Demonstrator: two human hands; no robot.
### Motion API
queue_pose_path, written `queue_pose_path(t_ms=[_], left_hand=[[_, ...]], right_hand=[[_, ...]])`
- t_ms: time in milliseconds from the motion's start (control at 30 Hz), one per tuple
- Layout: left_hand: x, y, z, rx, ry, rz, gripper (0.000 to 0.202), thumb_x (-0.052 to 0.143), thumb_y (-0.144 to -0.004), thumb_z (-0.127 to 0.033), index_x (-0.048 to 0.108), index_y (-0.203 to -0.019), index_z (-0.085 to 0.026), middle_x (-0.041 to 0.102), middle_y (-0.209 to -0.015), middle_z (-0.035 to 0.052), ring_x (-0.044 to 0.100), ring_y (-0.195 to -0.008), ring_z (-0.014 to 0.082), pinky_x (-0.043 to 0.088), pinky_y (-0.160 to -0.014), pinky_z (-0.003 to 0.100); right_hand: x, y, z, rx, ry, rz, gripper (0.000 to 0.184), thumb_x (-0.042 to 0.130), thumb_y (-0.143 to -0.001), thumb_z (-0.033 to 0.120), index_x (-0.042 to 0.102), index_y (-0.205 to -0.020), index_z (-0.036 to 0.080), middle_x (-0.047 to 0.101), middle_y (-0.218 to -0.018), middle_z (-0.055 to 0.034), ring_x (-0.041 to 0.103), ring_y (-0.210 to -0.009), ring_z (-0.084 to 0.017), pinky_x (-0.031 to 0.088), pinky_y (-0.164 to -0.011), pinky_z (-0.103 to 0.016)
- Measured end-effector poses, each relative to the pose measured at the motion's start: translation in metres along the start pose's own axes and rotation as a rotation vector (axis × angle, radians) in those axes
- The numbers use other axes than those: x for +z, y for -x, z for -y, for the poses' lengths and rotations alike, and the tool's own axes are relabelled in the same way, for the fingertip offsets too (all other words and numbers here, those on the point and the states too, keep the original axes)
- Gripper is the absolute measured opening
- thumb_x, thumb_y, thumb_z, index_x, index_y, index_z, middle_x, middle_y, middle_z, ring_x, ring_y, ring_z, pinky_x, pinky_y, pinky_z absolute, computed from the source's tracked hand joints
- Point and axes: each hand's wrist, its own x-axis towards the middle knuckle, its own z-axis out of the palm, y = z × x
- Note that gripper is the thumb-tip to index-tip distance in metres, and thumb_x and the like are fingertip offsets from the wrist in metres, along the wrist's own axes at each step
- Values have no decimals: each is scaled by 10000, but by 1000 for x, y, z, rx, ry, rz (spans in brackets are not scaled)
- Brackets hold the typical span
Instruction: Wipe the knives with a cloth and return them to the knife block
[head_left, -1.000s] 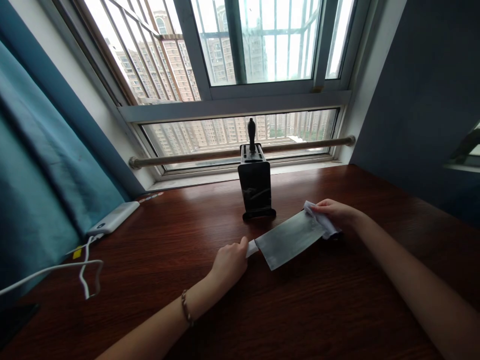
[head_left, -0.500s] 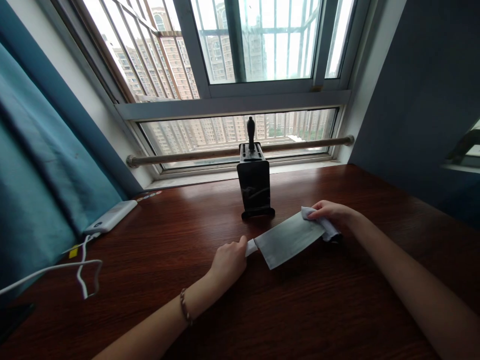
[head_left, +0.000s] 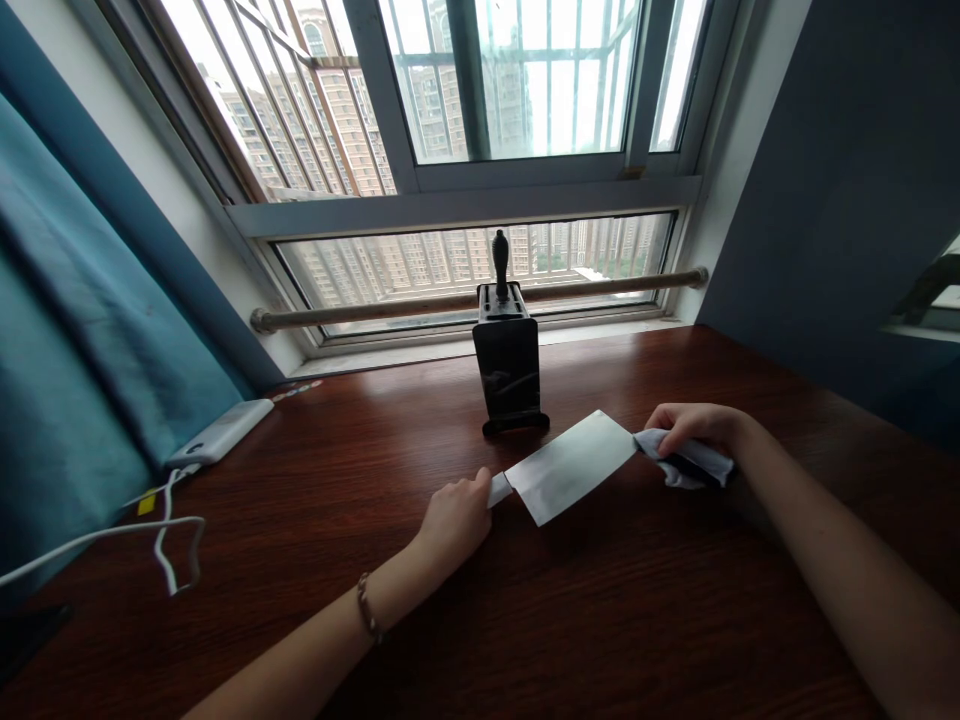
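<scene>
My left hand is wrapped round the pale handle of a cleaver, whose broad metal blade slants up to the right above the table. A light-coloured cloth with a dark patch is pinched in my right hand, at the far end of the blade. The cloth is by the blade's tip corner; whether it still touches the metal I cannot tell. Behind the blade stands a black knife block, with one dark-handled knife upright in it.
A white power strip with white cables lies at the table's left, by a blue curtain. Beyond the wooden table, a metal rail crosses the window. A dark flat object sits at the lower left.
My right hand has moved right with the cloth, off the blade's end, and more of the blade shows. The blade has tilted slightly and looks brighter. My left hand has hardly moved.
</scene>
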Motion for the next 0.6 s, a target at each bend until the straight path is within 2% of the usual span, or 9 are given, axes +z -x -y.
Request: queue_pose_path(t_ms=[67,167,267,400,467,600], left_hand=[[1,0,1,10,-1,-9,161,385,-788,-134,489,-910,-153,653,-804,108,642,-759,277,468,-608,350],[2,0,1,6,-17,-7,170,385,-778,-126,487,-912,-152,654,-795,111,644,-749,286,475,-600,360],[2,-1,0,-5,-23,-5,180,387,-768,-118,489,-912,-152,656,-795,112,644,-748,302,481,-594,375],[2,0,-1,9,-19,-13,183,385,-767,-111,489,-912,-153,657,-798,107,644,-752,306,487,-602,385],[1,0,-1,12,-20,-13,185,385,-768,-108,490,-914,-152,658,-795,107,645,-747,304,488,-603,384],[1,0,-1,6,-24,-16,180,392,-766,-110,493,-911,-149,659,-790,111,646,-742,301,486,-598,379]], right_hand=[[-8,4,-4,-66,-85,-52,271,706,-715,253,642,-871,41,662,-788,-140,631,-642,-205,502,-544,-250],[-16,3,-5,-206,-265,-246,284,621,-819,329,628,-907,59,664,-815,-128,632,-664,-191,506,-569,-247],[-18,-2,-3,-233,-423,-389,325,510,-892,395,616,-912,89,663,-824,-111,634,-669,-190,521,-599,-271],[-12,-6,4,-236,-588,-499,312,417,-933,408,590,-953,149,665,-870,-71,641,-744,-189,532,-690,-297],[-8,-8,7,-261,-671,-510,318,393,-939,429,578,-982,174,664,-889,-47,639,-775,-178,528,-739,-300],[3,-21,9,-225,-619,-540,345,388,-942,419,587,-960,137,664,-884,-80,638,-740,-178,530,-710,-291]])
